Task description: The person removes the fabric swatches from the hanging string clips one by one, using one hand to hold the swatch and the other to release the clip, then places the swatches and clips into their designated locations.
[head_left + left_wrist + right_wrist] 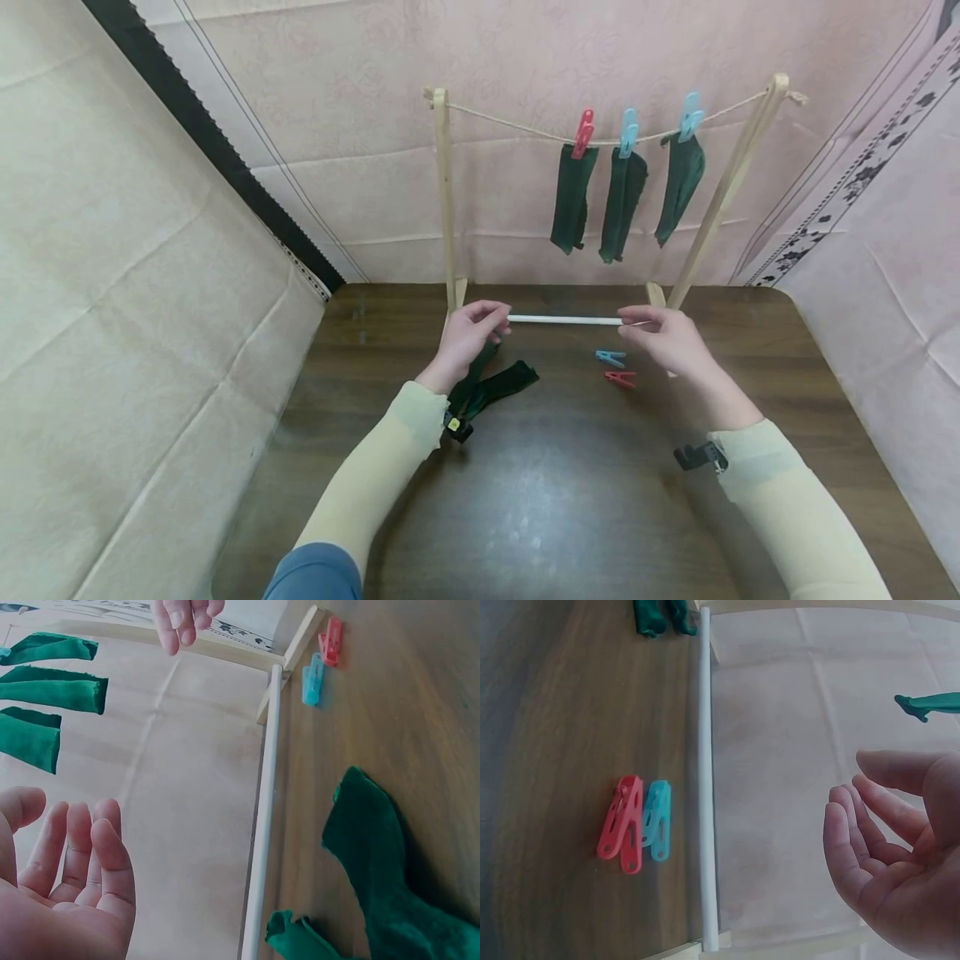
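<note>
My left hand [468, 333] hovers near the left post, fingers loosely bent, holding nothing. Below it, dark green cloth pieces [506, 383] lie on the table, partly hidden by the wrist. My right hand [663, 337] is by the right post with bent fingers; the right wrist view shows it empty. Near it on the table are a blue clothespin [611, 358] and a red clothespin [622, 825]. Three green cloth pieces [573, 196] hang from a cord [517, 125], one under a red clothespin [583, 133] and two under blue clothespins [628, 133].
A wooden left post [444, 192] and a slanted right post [727, 192] carry the cord. Between their feet runs a white rod [562, 320]. The brown table [525, 500] meets pale cloth walls [337, 208] at the back and sides.
</note>
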Motion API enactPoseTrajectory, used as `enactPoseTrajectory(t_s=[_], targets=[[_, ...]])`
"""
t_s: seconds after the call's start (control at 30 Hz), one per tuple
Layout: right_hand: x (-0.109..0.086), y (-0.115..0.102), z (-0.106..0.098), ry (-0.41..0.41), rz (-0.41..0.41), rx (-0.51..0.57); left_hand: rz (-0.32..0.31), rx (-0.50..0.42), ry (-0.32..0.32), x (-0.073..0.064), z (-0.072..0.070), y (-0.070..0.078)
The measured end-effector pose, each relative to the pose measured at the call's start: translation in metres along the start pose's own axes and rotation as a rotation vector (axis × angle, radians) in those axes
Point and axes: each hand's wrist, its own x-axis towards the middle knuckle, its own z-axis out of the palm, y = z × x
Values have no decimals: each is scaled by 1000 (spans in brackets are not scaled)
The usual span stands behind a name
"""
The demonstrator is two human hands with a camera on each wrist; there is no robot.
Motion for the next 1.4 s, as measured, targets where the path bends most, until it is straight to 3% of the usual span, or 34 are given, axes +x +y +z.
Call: enactPoseTrajectory(t_s=[0.67,0.93,1.17,1.4], targets=[[4,-29,-2,11,-65,-6,5,-93,-18,11,17,19],[9,-54,-11,23,-77,16,25,-74,-23,22,22,33],[15,-80,-21,64,-147,-9,40,-122,-18,37,32,46],[19,-108,-26,90,-182,-17,70,-54,-4,51,42,53]])
